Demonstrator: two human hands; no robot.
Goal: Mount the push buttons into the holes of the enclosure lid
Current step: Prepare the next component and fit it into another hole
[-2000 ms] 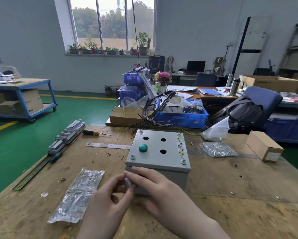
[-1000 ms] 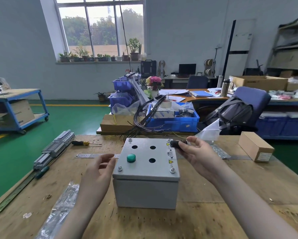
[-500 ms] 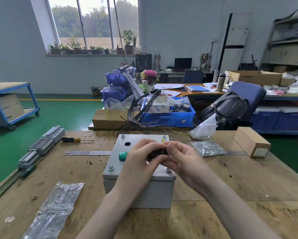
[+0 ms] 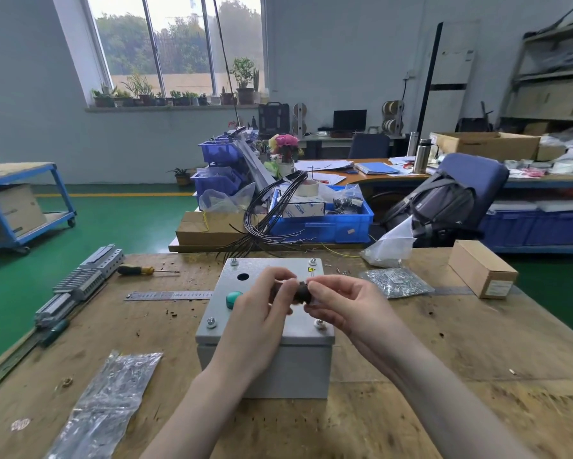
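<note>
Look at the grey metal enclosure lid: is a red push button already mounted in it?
No: the only button mounted in the grey metal enclosure lid is the round green push button.

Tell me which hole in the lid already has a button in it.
The near-left one: a green button sits in it, just left of the left hand. The far-left hole is bare; the others are hidden behind the hands.

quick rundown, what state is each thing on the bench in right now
enclosure lid: closed, screwed on at its corners
green push button: mounted in lid
back left hole: empty
dark push button: unmounted, pinched above lid
left hand: pinching it
right hand: pinching it
screwdriver: lying flat
</note>
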